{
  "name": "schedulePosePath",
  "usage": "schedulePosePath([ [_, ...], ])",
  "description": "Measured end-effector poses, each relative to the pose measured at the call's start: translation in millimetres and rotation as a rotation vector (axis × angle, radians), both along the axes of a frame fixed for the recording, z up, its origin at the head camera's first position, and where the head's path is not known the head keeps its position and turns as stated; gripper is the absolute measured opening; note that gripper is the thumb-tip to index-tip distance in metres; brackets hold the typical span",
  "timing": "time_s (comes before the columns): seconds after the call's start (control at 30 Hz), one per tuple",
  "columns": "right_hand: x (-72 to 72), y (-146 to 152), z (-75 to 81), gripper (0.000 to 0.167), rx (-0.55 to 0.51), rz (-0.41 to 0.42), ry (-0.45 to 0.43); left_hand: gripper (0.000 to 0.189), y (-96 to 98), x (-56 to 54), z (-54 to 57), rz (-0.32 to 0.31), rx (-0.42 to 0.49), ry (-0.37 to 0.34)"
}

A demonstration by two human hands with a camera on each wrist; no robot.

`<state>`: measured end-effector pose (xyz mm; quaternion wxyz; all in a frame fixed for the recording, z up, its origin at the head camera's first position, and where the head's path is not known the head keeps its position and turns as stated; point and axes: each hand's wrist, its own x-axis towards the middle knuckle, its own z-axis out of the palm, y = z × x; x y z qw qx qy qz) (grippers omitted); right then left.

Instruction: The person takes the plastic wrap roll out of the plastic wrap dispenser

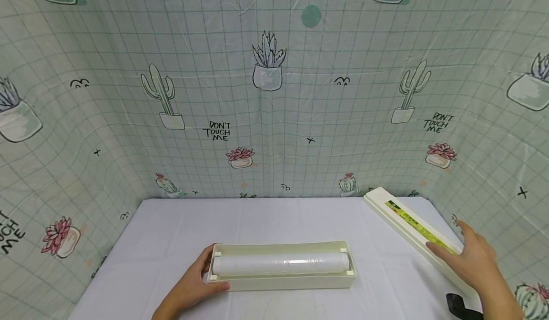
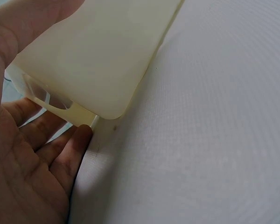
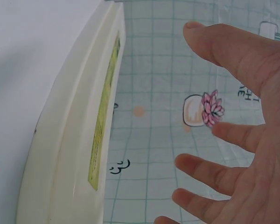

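Note:
A long cream plastic box (image 1: pixel 283 283) with no lid on it sits at the front middle of the table, holding a roll of clear cling film (image 1: pixel 280 264). My left hand (image 1: pixel 195 282) grips the box's left end, thumb on the front wall and fingers round the end, as the left wrist view also shows. At the right lies the long cream lid (image 3: pixel 70 140), slanted, with a yellow-green label (image 1: pixel 418 225) along it. Over the lid's near part hovers my right hand (image 1: pixel 472 258), fingers spread and holding nothing. In the right wrist view a gap separates it from the lid.
A white cloth (image 1: pixel 274 220) covers the table. Black curved object (image 1: pixel 463 306), partly cut off, lies at the lower right near the right wrist. Behind and at both sides hangs a checked curtain (image 1: pixel 274 115) printed with cacti.

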<state>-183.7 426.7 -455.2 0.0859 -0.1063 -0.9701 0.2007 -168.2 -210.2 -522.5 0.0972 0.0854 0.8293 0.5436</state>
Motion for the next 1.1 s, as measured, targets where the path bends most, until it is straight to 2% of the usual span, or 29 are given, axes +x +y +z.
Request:
schedulePosePath([
  [0.43,1.1,-22,10.1,0.104,-0.004,0.096,0.096,0.100,-1.2,-0.9,-2.9,-0.003,-0.008,-0.010],
  [0.7,0.5,-35,12.3,0.102,0.001,0.126,0.121,0.101,-0.5,-1.0,-2.4,0.001,-0.014,-0.011],
  [0.87,1.0,-39,13.3,0.103,-0.025,0.138,0.132,0.101,0.3,-1.6,-2.2,0.019,-0.018,-0.015],
  [1.1,4.9,-50,22.8,0.100,-0.031,0.160,0.148,0.102,2.2,-1.8,-1.9,0.054,-0.027,-0.030],
])
